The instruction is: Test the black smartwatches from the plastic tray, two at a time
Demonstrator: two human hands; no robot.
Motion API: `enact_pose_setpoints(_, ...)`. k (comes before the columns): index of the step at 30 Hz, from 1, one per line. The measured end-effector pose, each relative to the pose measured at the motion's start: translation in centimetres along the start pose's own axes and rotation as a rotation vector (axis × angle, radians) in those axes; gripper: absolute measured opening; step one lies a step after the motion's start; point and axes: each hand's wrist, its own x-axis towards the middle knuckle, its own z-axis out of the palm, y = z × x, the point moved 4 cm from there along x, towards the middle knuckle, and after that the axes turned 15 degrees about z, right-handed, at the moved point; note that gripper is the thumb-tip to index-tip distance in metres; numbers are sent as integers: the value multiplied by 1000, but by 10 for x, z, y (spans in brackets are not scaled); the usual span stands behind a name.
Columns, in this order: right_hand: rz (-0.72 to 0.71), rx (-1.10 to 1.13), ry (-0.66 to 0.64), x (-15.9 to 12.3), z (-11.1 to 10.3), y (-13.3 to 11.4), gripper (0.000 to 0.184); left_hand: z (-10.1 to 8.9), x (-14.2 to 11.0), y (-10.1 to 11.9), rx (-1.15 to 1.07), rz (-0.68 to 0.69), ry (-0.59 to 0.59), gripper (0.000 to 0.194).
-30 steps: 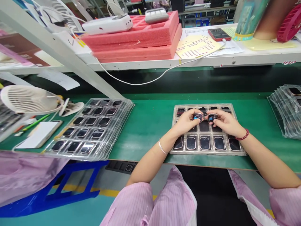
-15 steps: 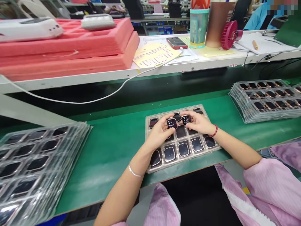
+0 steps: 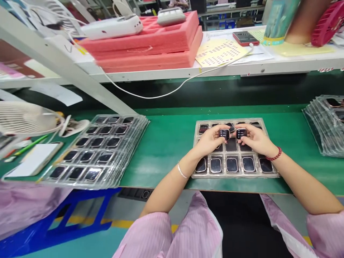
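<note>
My left hand (image 3: 211, 141) grips a smartwatch (image 3: 224, 134) between thumb and fingers, its lit screen facing up toward me. A second smartwatch (image 3: 241, 134), also lit with small rows of white marks, is gripped in my right hand (image 3: 256, 140). The two watches are side by side with a small gap between them. Below both hands lies a clear plastic tray (image 3: 223, 174) on the green bench, holding several dark-screened watches in its compartments. One compartment (image 3: 231, 144) between my hands shows only a dark bottom. My hands cover part of the middle and back rows.
Left on the bench stands a stack of watch trays (image 3: 129, 154); another stack (image 3: 326, 136) is at the right. A white fan (image 3: 27, 118) and a notepad (image 3: 39, 157) lie far left. A shelf (image 3: 172, 74) carries pink foam (image 3: 145, 59), a phone (image 3: 245, 38) and a hanging white cable (image 3: 150, 97).
The camera view has swung left, so the bench things appear farther right and the fan and notepad have come into view. Both hands still hold the lit watches above the tray.
</note>
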Motion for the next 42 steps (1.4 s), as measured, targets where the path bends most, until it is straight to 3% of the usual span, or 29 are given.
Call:
enact_pose_setpoints(4, -14, -19, -11, -2, 0, -3, 46, 0, 0, 2, 15, 19, -11, 45)
enact_pose_setpoints(10, 9, -25, -5, -1, -3, 0, 30, -2, -1, -2, 36, -78, -6, 31)
enact_pose_setpoints(22, 55, -31, -12, 1, -2, 8, 33, 1, -1, 2, 17, -86, 17, 28)
enact_pose_setpoints(42, 24, -32, 7, 1, -1, 5, 30, -2, 0, -5, 56, -81, 14, 36)
